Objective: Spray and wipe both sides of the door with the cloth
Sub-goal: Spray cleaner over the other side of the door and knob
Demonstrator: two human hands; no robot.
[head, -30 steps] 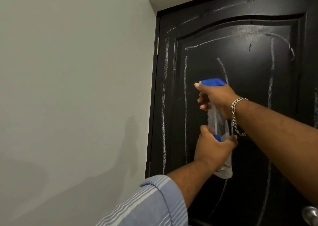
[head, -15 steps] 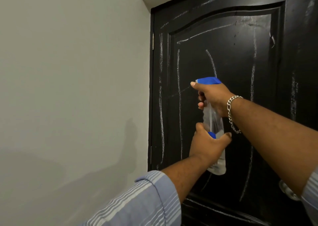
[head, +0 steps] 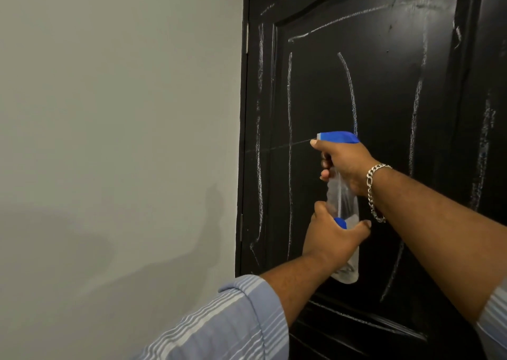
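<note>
Two hands on bottle (head: 341, 203) — right hand (head: 347, 162) now squeezing trigger, thin jet hitting chalked door (head: 384, 99); left hand (head: 333, 239) steadying base.

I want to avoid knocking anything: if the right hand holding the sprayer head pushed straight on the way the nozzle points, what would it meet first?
Probably the black door near its hinge edge; the right hand aims the spray bottle leftward. Depth is unclear.

One head-worn view — close, looking forward, perhaps slightly upward, at the door (head: 384, 91).
</note>
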